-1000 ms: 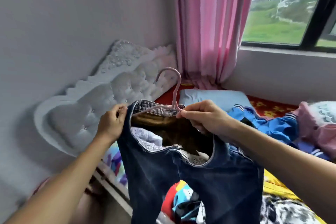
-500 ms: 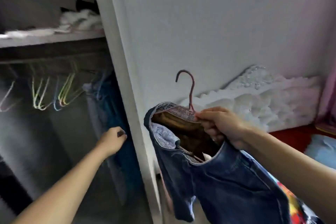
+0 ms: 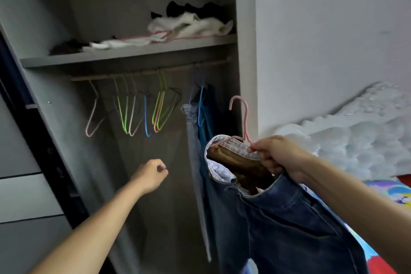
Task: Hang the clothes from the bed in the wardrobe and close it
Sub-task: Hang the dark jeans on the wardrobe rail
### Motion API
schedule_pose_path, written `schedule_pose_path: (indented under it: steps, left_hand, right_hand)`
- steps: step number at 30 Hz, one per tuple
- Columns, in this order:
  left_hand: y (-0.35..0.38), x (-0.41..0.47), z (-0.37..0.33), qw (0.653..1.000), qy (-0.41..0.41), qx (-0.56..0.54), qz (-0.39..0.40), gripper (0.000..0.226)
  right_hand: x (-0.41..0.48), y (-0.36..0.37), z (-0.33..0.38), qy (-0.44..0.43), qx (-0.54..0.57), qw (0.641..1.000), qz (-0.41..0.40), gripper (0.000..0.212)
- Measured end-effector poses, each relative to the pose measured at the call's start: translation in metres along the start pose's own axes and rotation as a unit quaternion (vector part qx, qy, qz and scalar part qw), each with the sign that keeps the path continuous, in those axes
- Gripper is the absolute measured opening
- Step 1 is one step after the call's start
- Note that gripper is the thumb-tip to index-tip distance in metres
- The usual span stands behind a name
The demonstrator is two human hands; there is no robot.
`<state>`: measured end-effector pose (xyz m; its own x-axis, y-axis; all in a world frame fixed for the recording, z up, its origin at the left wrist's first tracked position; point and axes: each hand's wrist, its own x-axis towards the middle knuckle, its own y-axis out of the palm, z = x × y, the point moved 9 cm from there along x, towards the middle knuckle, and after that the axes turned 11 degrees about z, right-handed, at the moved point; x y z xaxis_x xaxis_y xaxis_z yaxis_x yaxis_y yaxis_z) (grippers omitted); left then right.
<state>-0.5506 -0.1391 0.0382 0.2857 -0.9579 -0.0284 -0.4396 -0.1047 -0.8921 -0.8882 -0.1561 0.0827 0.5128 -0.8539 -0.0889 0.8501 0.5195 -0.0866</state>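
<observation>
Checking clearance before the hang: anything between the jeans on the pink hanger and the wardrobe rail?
No door in the way. The jeans on the pink hanger, gripped by the right hand, face the open wardrobe. Hung blue clothes crowd the rail at its right end; empty hangers fill the middle.

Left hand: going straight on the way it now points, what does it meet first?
Probably the pale jeans hanging in the wardrobe; depth is unclear, so the left hand might reach the back wall instead.
</observation>
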Motion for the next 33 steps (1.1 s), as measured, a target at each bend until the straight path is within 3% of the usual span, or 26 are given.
schedule_pose_path:
  steps: [8, 12, 16, 18, 22, 26, 33]
  left_hand:
    - [-0.043, 0.036, 0.062, 0.999, -0.002, -0.021, -0.037, 0.006]
    - [-0.074, 0.068, 0.069, 0.995, 0.014, -0.027, -0.096, 0.008]
    - [-0.122, 0.101, 0.031, 0.971, 0.112, 0.032, -0.208, 0.020]
    - [-0.135, 0.123, 0.001, 0.955, 0.173, 0.090, -0.225, 0.025]
    - [-0.128, 0.174, -0.048, 0.918, 0.243, 0.258, -0.180, 0.033]
    - [-0.116, 0.228, -0.040, 0.886, 0.208, 0.404, -0.091, 0.038]
    - [-0.143, 0.282, 0.019, 0.897, 0.194, 0.395, -0.046, 0.037]
  right_hand:
    - [0.051, 0.080, 0.011, 0.032, -0.010, 0.997, 0.064, 0.019]
    - [0.097, 0.106, 0.013, 0.035, 0.029, 0.996, 0.071, 0.019]
    - [0.152, 0.123, 0.017, 0.029, 0.079, 0.995, 0.063, 0.016]
    - [0.179, 0.126, 0.022, 0.021, 0.108, 0.992, 0.055, 0.014]
    - [0.220, 0.129, 0.036, 0.002, 0.157, 0.987, 0.034, 0.009]
    - [0.255, 0.144, 0.057, -0.016, 0.196, 0.980, 0.026, 0.010]
    - [0.323, 0.146, 0.102, -0.083, 0.172, 0.980, -0.051, 0.015]
